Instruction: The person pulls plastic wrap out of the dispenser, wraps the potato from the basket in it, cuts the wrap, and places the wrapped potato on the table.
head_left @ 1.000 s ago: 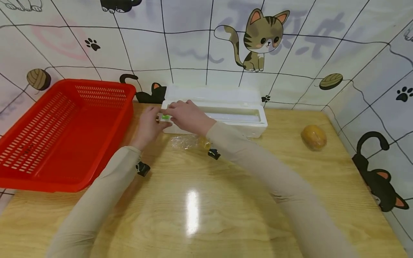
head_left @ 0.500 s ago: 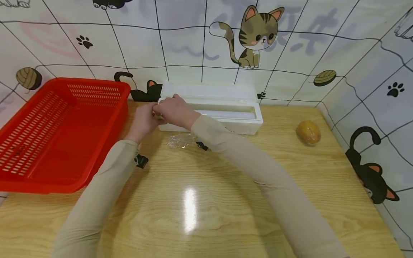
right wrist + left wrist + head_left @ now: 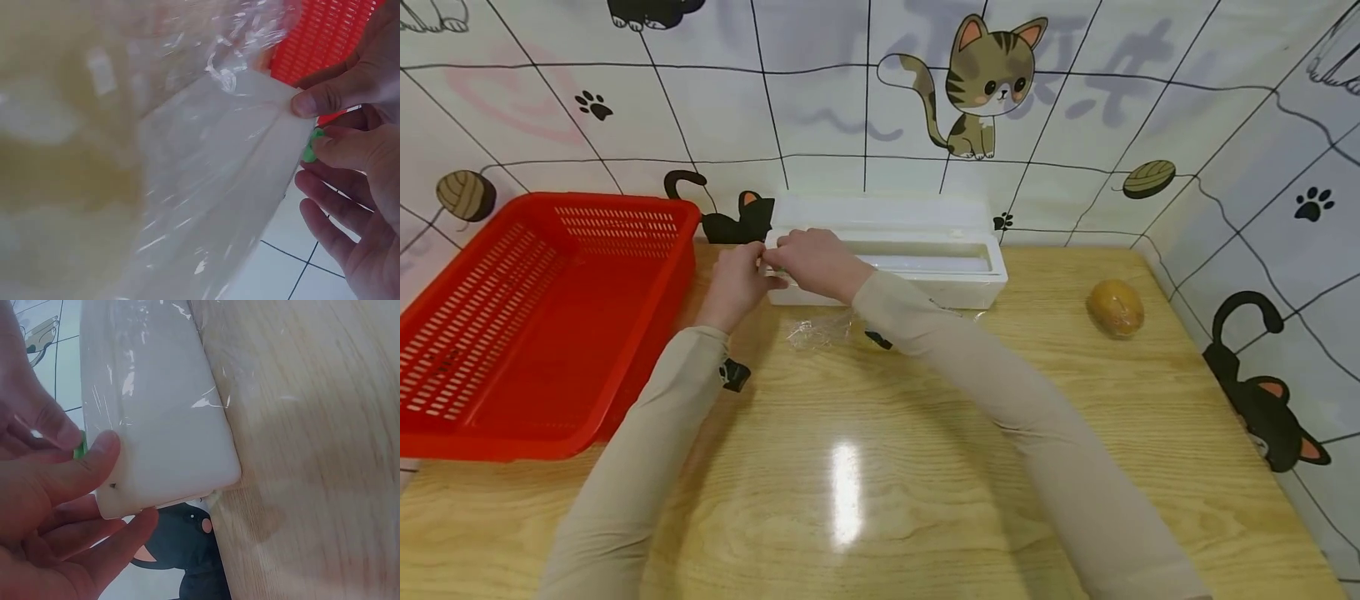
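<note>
A long white cling film box (image 3: 940,290) stands at the back of the table with its lid (image 3: 880,212) raised and a pale roll (image 3: 925,264) inside. My left hand (image 3: 736,285) grips the box's left end, thumb on the front face and fingers round the end. Beside it, my right hand (image 3: 822,262) pinches a small green slider (image 3: 310,149) at the box's edge; in the head view the hands hide that slider. Clear film (image 3: 816,331) hangs crumpled from the box front onto the table and also spreads across the right wrist view.
A red perforated plastic basket (image 3: 580,350) stands at the left, close to my left forearm. Towards the right lies a round, orange-yellow item (image 3: 1116,308) wrapped in shiny film. A cat-printed wall covering (image 3: 820,108) rises behind the wooden table (image 3: 925,483).
My right hand has shifted slightly left to the box's end beside my left hand. The green slider, visible in the head view earlier, is now covered there. The head view has drifted slightly.
</note>
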A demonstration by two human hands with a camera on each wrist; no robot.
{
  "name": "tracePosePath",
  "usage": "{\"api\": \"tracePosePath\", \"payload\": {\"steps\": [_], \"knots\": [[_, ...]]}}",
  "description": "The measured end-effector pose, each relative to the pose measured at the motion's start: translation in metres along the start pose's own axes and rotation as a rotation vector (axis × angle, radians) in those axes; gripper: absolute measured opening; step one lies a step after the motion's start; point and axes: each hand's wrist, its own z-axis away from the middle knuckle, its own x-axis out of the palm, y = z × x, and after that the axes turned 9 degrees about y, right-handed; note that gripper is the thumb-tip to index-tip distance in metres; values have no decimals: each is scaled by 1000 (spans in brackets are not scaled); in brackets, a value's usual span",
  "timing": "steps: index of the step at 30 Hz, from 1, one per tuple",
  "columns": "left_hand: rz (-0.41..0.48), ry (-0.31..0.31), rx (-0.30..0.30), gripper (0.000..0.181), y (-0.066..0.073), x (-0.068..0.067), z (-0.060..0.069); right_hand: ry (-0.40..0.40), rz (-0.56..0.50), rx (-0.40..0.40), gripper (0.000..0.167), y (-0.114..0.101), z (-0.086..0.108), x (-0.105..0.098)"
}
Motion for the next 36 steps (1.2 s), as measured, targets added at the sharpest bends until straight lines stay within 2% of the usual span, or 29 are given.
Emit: {"api": "tracePosePath", "payload": {"steps": [4, 8, 13, 17, 23, 30, 36], "knots": [[7, -13, -27, 35, 1, 0, -1, -21, -25, 21, 25, 9, 9, 1], [1, 8, -33, 42, -3, -2, -4, -15, -99, 52, 19, 27, 27, 2], [-30, 42, -3, 43, -12, -8, -6, 29, -150, 68, 19, 55, 64, 1], [-46, 63, 38, 41, -17, -12, -6, 83, -130, 53, 15, 77, 97, 1], [-37, 70, 56, 42, -18, -13, -6, 137, -93, 115, 8, 101, 142, 2], [-38, 30, 50, 44, -14, -6, -8, 292, -68, 124, 4, 112, 174, 13], [-12, 32, 56, 44, -11, 0, -8, 311, -69, 168, 4, 115, 189, 14]]}}
